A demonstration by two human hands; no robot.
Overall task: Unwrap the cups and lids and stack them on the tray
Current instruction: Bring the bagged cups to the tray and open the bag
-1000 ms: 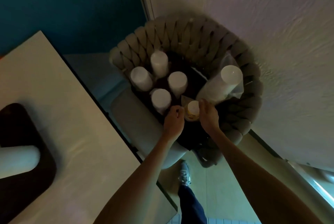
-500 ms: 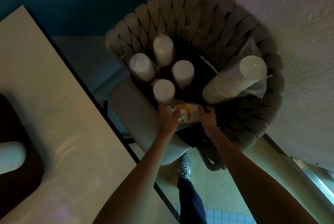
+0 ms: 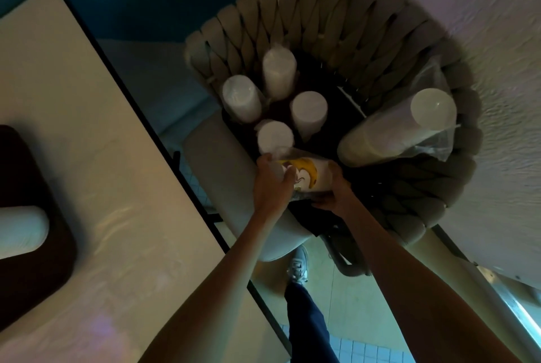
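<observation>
A plastic-wrapped sleeve of printed cups (image 3: 307, 174), white with a yellow mark, lies across the front of the woven chair (image 3: 336, 26). My left hand (image 3: 273, 184) grips its left end and my right hand (image 3: 333, 190) holds its right end from below. Several wrapped white sleeves (image 3: 241, 97) stand on the chair seat behind it. A larger wrapped sleeve (image 3: 392, 131) leans against the chair's right side. On the table to the left sits the dark tray (image 3: 32, 245) with one white sleeve (image 3: 20, 231) lying on it.
The pale table (image 3: 102, 157) fills the left, its dark edge close to the chair. A white wall (image 3: 483, 26) stands right behind the chair. My shoe (image 3: 298, 264) and trouser leg show on the tiled floor between table and chair.
Both hands have taken hold of the printed cup sleeve and tipped it from upright to lying sideways. The view has shifted towards the chair.
</observation>
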